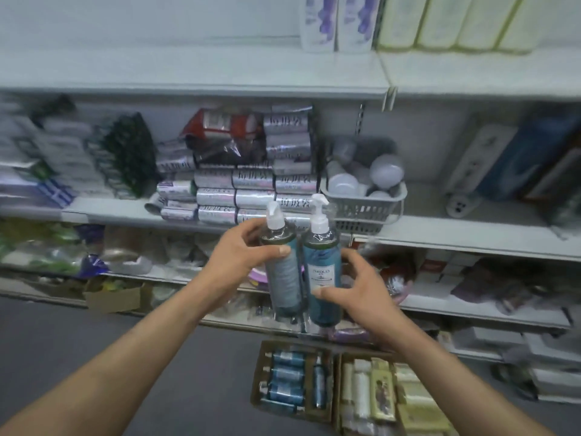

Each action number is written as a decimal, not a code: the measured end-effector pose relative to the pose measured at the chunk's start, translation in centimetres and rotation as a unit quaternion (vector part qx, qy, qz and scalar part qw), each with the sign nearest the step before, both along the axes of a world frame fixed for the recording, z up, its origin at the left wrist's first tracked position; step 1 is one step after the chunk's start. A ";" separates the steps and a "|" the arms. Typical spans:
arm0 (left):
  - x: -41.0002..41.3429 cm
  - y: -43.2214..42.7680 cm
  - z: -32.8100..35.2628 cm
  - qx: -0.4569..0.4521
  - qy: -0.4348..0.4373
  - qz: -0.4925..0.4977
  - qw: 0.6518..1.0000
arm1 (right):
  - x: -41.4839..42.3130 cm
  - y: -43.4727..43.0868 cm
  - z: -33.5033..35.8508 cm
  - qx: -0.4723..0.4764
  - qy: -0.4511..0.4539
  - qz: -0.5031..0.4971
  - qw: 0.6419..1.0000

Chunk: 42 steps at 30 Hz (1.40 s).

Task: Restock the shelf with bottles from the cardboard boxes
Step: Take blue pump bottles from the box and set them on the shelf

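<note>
I hold two blue pump bottles upright and side by side in front of the shelves. My left hand [243, 250] grips the left bottle [284, 278] near its shoulder, thumb across the front. My right hand [361, 284] curls round the right bottle [323, 272], thumb on its white label. Both have white pump tops. On the floor below lies an open cardboard box [261, 369] with several more blue bottles lying flat. Beside it a second cardboard box [338, 391] holds pale yellow and white bottles.
The white top shelf [188, 70] is bare on the left, with two white-and-purple bottles [339, 20] at its right. The middle shelf carries silver rolls [251, 187] and a grey basket [364, 206] of bulbs. Lower shelves are crowded with packets.
</note>
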<state>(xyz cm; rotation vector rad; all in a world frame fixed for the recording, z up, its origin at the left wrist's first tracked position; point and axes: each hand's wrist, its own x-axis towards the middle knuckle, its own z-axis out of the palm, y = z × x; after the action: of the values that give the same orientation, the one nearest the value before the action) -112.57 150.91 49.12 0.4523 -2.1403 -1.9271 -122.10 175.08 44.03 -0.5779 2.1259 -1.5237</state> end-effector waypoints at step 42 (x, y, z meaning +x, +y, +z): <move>-34.5 25.0 31.2 -0.102 0.155 0.048 0.982 | -37.6 26.0 30.8 -0.083 0.183 -0.102 0.974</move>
<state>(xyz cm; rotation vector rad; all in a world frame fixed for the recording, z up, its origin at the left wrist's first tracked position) -147.09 175.88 80.32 0.1976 -2.0416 -1.5866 -159.70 201.13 74.87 -0.7693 2.4071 -1.8391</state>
